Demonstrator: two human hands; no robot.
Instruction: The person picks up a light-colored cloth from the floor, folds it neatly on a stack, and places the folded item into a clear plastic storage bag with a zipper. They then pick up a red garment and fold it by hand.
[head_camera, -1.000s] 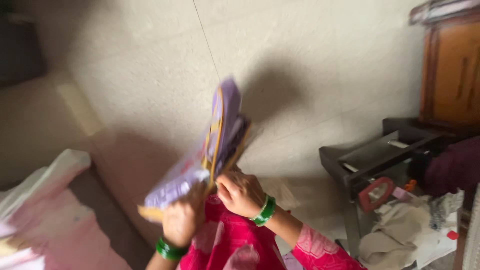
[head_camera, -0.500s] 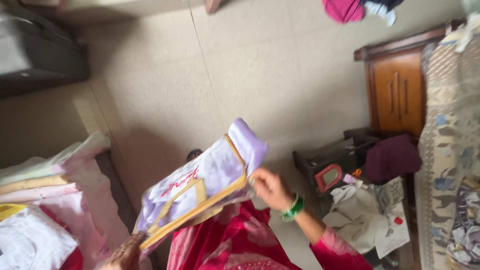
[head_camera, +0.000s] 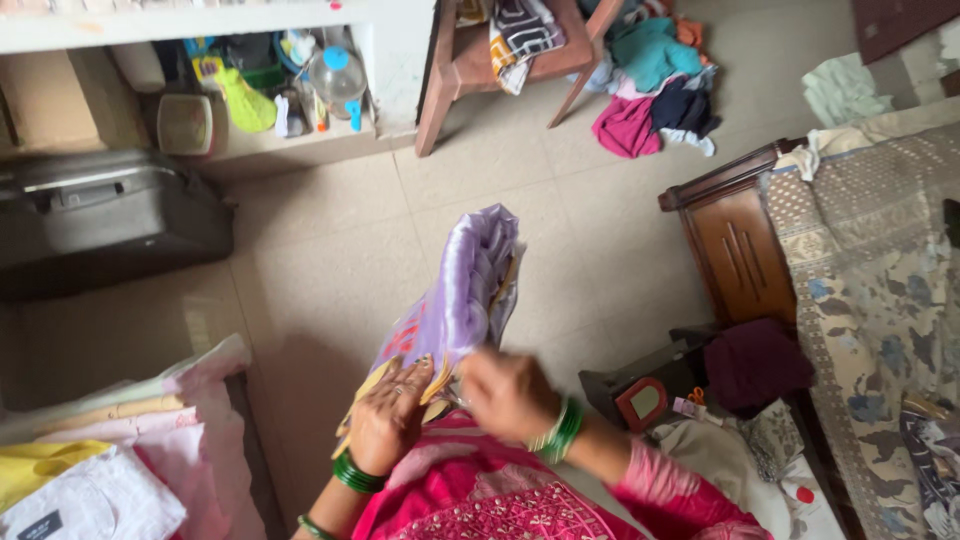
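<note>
The left hand (head_camera: 388, 428) grips the lower edge of a lilac fabric storage bag with yellow trim (head_camera: 455, 295), held upright over the tiled floor (head_camera: 330, 250). The right hand (head_camera: 510, 392) pinches its edge, apparently working the opening; a steady hold seems needed.

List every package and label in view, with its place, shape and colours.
Lilac bag: flat fabric pouch with yellow trim and red print, held upright by the left hand and right hand.
Black label: small rectangle on the folded white cloth, bottom left.
Clear bottle: round, blue cap, on the low white shelf, top left.
</note>
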